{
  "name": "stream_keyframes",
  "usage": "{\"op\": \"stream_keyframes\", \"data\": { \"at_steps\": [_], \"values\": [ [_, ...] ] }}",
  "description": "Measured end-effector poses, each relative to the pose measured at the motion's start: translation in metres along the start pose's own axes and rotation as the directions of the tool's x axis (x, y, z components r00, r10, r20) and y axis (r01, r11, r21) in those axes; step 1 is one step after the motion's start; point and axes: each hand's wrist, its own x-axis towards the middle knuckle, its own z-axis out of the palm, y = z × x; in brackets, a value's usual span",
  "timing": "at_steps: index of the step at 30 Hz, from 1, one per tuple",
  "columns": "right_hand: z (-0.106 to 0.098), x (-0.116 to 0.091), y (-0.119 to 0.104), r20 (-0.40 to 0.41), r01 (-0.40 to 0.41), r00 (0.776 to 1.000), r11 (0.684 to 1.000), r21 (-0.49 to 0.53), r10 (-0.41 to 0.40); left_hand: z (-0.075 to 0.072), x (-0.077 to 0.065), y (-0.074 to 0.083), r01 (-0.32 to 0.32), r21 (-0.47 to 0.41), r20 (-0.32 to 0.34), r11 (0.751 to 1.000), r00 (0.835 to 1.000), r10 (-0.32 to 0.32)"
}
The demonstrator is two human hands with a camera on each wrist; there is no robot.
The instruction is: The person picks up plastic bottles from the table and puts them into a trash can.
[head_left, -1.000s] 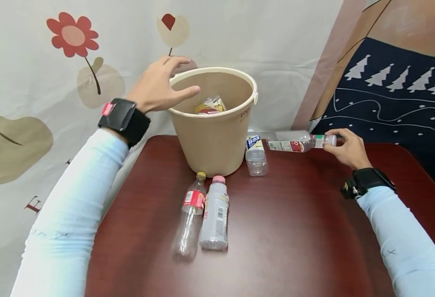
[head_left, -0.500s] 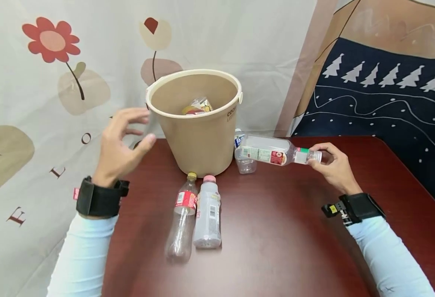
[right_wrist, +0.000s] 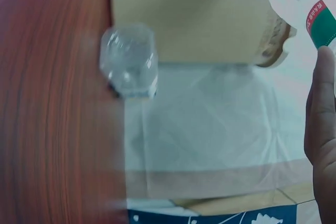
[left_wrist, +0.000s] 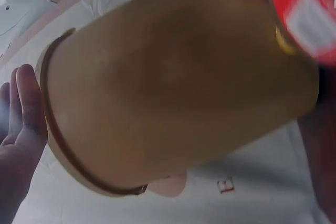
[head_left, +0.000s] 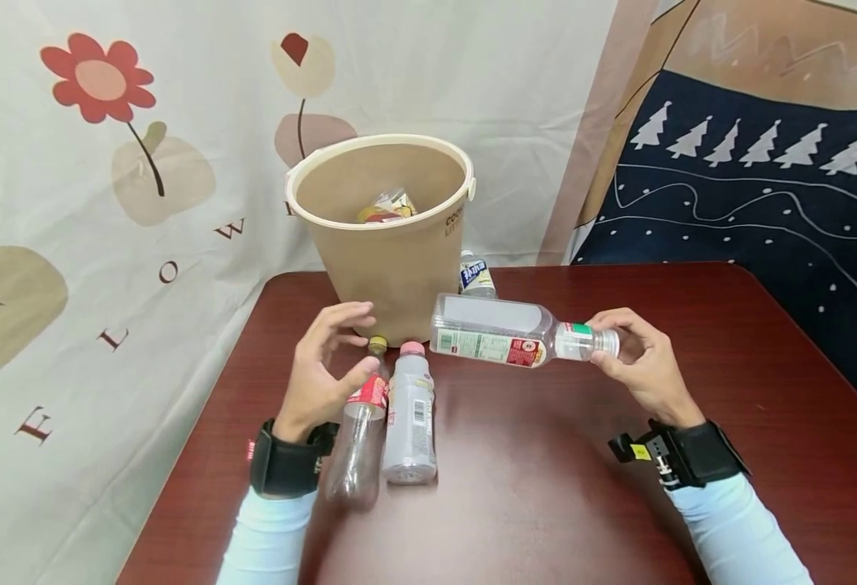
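My right hand (head_left: 640,357) pinches a clear plastic bottle (head_left: 494,329) by its capped neck and holds it sideways above the table, its base pointing left. In the right wrist view the fingers (right_wrist: 321,103) touch its green and red label. My left hand (head_left: 326,370) hovers, holding nothing, fingers spread and a little bent, over a clear bottle with a red label and yellow cap (head_left: 358,455). Beside that lies a whitish bottle with a pink cap (head_left: 409,431). A tan bucket (head_left: 391,276) stands behind them, crumpled wrappers (head_left: 387,207) inside it.
Another clear bottle with a blue and yellow label (head_left: 477,276) lies right of the bucket, partly hidden by the held bottle. All stand or lie on a dark red table (head_left: 545,487). A printed cloth (head_left: 201,81) hangs behind.
My left hand has moved from the bucket's rim, out to the left, then down to the front bottles. The right hand has lifted its bottle and brought it left and nearer.
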Motion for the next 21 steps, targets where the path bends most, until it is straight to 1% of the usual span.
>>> {"op": "stream_keyframes", "data": {
  "at_steps": [4,6,9,12,14,18,21],
  "values": [
    [0.008,-0.006,-0.007,0.011,-0.01,1.0,1.0,-0.016,0.01,0.012,-0.005,-0.001,0.048,-0.09,0.042,0.995,0.998,-0.044],
    [0.011,-0.008,-0.009,0.023,-0.001,1.0,1.0,-0.017,0.001,0.017,-0.008,-0.001,0.071,-0.119,0.066,0.99,0.996,-0.063],
    [0.016,-0.009,-0.011,0.047,0.036,0.998,0.999,0.009,-0.037,0.024,-0.013,-0.002,0.098,-0.142,0.104,0.985,0.991,-0.084],
    [0.021,-0.009,-0.013,0.069,0.08,0.994,0.996,0.046,-0.084,0.03,-0.014,-0.003,0.118,-0.152,0.142,0.981,0.985,-0.097],
    [0.023,-0.008,-0.014,0.083,0.102,0.991,0.992,0.07,-0.108,0.034,-0.014,-0.003,0.129,-0.178,0.154,0.976,0.983,-0.102],
    [0.03,-0.004,-0.019,0.105,0.125,0.986,0.989,0.08,-0.133,0.038,-0.014,-0.002,0.127,-0.258,0.156,0.958,0.984,-0.088],
    [0.035,-0.002,-0.024,0.107,0.133,0.984,0.988,0.074,-0.14,0.039,-0.014,-0.002,0.086,-0.302,0.135,0.949,0.99,-0.047]
  ]
}}
